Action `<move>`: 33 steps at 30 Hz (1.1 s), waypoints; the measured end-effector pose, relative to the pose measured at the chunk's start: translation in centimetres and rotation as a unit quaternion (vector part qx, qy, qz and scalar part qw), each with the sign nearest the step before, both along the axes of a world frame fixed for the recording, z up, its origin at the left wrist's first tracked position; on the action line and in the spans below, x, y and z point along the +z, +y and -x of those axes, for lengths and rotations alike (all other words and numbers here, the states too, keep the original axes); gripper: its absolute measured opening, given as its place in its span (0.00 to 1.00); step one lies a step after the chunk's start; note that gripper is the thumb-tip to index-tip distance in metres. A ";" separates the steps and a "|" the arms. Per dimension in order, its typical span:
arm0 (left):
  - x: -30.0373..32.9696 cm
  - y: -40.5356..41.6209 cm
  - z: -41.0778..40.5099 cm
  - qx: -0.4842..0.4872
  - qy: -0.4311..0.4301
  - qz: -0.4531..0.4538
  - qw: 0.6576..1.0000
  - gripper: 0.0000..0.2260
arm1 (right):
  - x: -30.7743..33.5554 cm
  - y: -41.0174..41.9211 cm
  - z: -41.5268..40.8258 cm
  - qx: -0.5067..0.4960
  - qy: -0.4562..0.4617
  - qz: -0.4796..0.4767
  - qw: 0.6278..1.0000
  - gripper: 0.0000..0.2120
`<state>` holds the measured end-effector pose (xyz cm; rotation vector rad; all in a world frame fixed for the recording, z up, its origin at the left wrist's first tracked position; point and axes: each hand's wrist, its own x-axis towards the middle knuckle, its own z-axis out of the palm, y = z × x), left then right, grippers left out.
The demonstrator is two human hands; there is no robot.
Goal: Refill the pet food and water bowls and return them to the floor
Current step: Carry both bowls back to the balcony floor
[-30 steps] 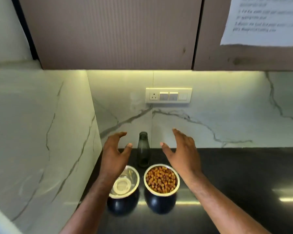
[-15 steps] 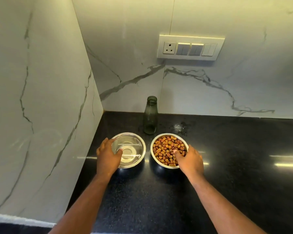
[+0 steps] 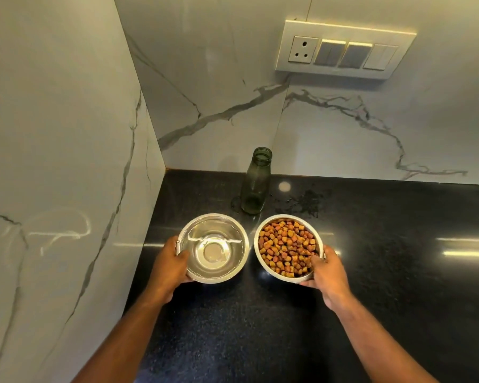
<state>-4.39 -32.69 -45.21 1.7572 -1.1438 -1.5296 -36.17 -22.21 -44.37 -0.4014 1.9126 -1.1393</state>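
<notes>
We see the left hand (image 3: 169,265) gripping the round steel water bowl (image 3: 213,247), the right hand (image 3: 326,273) gripping the kibble-filled steel bowl (image 3: 288,249). Both sit mouth-up near the black countertop's (image 3: 371,272) back-left corner. No readable labels.

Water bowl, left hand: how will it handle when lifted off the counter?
The water bowl looks like rigid polished steel, so probably slippery under the left hand, which pinches only its rim. The water inside will likely slosh if tilted. Likely bottom-heavy, so steady if kept level.

Kitchen corner, as I see it from the head view.
Black speckled countertop (image 3: 260,341), glossy, with light streaks; white grey-veined marble walls (image 3: 67,134) meeting at left; cream switch plate (image 3: 345,49) with one socket on the back wall.
</notes>
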 end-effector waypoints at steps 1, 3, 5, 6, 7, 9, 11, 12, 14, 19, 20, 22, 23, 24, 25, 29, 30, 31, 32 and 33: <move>0.0 -0.1 -0.1 -0.003 0.003 -0.006 1.000 0.17 | 0.0 0.0 -0.1 -0.003 -0.013 0.006 1.000 0.16; 0.1 0.0 -0.1 -0.003 0.015 -0.019 1.000 0.18 | -0.1 0.1 -0.3 -0.009 -0.035 0.014 0.999 0.16; 0.1 0.2 -0.1 0.004 0.025 -0.022 0.999 0.18 | -0.1 0.3 -0.6 -0.018 -0.051 0.019 0.998 0.17; 0.1 0.3 -0.1 0.009 0.028 -0.022 0.999 0.18 | -0.1 0.4 -0.7 -0.022 -0.057 0.020 0.998 0.17; 0.1 0.5 -0.1 0.015 0.029 -0.021 0.999 0.18 | -0.1 0.6 -0.9 -0.025 -0.061 0.022 0.998 0.18; 0.1 1.0 -0.1 0.026 0.026 -0.023 0.999 0.18 | 0.1 1.0 -1.3 -0.030 -0.065 0.026 0.997 0.18; 0.1 1.7 -0.2 0.036 0.024 -0.026 0.999 0.18 | 0.2 1.5 -1.7 -0.030 -0.068 0.031 0.997 0.17; 0.2 2.1 -0.4 0.042 0.024 -0.027 0.998 0.18 | 0.3 1.8 -1.9 -0.028 -0.069 0.033 0.997 0.17; 0.2 3.2 -0.8 0.053 0.022 -0.025 0.998 0.19 | 0.3 2.5 -2.2 -0.021 -0.068 0.034 0.997 0.17; 0.4 7.6 -2.0 0.078 0.027 -0.008 0.997 0.17 | 0.2 4.7 -2.4 0.019 -0.060 0.035 0.997 0.17; 0.4 8.8 -2.2 0.084 0.027 -0.004 0.996 0.16 | 0.3 5.2 -2.3 0.031 -0.060 0.036 0.997 0.17; 0.6 11.7 -2.8 0.103 0.026 0.003 0.994 0.15 | 0.4 6.1 -2.1 0.062 -0.061 0.038 0.995 0.17; 0.5 13.0 -3.0 0.110 0.025 0.006 0.994 0.15 | 0.5 6.6 -2.0 0.076 -0.061 0.041 0.994 0.17; 0.5 14.7 -3.2 0.122 0.023 0.008 0.992 0.15 | 0.6 7.1 -1.9 0.094 -0.062 0.042 0.993 0.17; 0.5 16.4 -3.4 0.136 0.020 0.009 0.990 0.16 | 0.9 7.6 -1.8 0.111 -0.062 0.043 0.991 0.17; 0.4 23.3 -4.1 0.218 0.048 0.010 0.975 0.17 | 1.5 9.7 -1.8 0.173 -0.063 0.032 0.982 0.17; 0.2 25.1 -4.3 0.246 0.066 0.008 0.967 0.17 | 1.6 10.3 -2.0 0.190 -0.064 0.027 0.979 0.17; 0.0 27.0 -4.6 0.272 0.083 0.007 0.959 0.17 | 1.6 10.9 -2.4 0.209 -0.064 0.021 0.976 0.17; -0.1 28.9 -4.8 0.294 0.097 0.008 0.951 0.17 | 1.6 11.6 -2.8 0.226 -0.062 0.016 0.972 0.17; -0.2 30.5 -5.1 0.313 0.104 0.010 0.944 0.16 | 1.6 12.2 -3.2 0.240 -0.061 0.014 0.969 0.18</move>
